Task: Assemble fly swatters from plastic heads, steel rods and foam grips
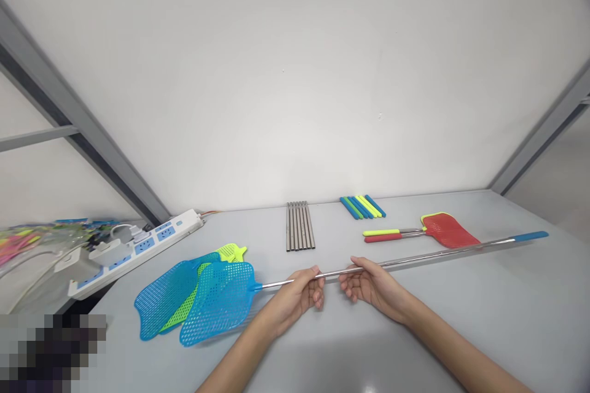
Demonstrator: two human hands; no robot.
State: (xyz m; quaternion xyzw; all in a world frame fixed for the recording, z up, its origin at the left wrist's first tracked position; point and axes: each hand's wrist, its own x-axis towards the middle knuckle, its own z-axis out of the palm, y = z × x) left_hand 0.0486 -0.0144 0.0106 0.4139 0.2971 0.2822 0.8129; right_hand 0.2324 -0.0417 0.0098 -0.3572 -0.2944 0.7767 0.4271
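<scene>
A blue fly swatter (220,302) with a long, extended metal rod stretches across the table in front of me, its mesh head at the left and its blue handle (531,237) at the far right. My left hand (295,298) is closed on the rod, a short way from the head. Farther along, my right hand (375,288) has its thumb over the same rod and its fingers curled below. More swatter heads, blue (168,291) and yellow-green (233,252), lie stacked beneath and behind the held head.
Several metal tubes (300,226) lie side by side near the wall, with several blue, green and yellow grips (362,207) to their right. Two shortened swatters, the upper one red (449,230), rest beyond the rod. A power strip (142,249) with plugs occupies the left edge.
</scene>
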